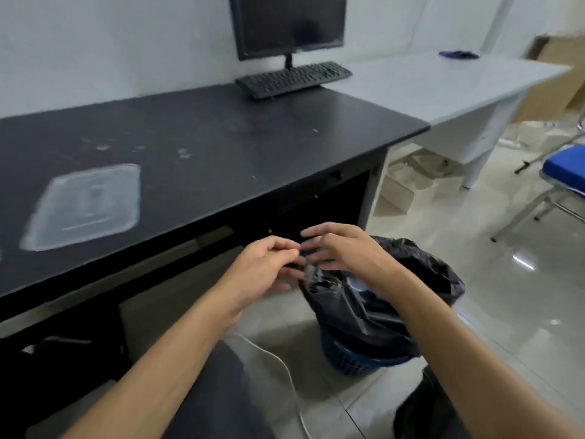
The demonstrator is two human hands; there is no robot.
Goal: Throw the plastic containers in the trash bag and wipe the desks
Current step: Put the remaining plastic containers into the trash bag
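A black trash bag (380, 299) stands in a blue basket (357, 359) on the floor beside the black desk (205, 147). My left hand (269, 267) pinches the bag's near rim with its fingers closed. My right hand (342, 248) hovers over the same rim with fingers spread; whether it grips the plastic I cannot tell. Something pale shows inside the bag's mouth. A clear plastic lid or container (85, 207) lies flat on the black desk at the left, blurred. The desk surface carries pale smudges and crumbs.
A monitor (288, 23) and black keyboard (292, 79) sit at the back of the black desk. A grey desk (443, 87) adjoins on the right with a purple cloth (459, 54) at its far end. A blue chair (563, 172) stands at right. A white cable (285, 369) trails on the floor.
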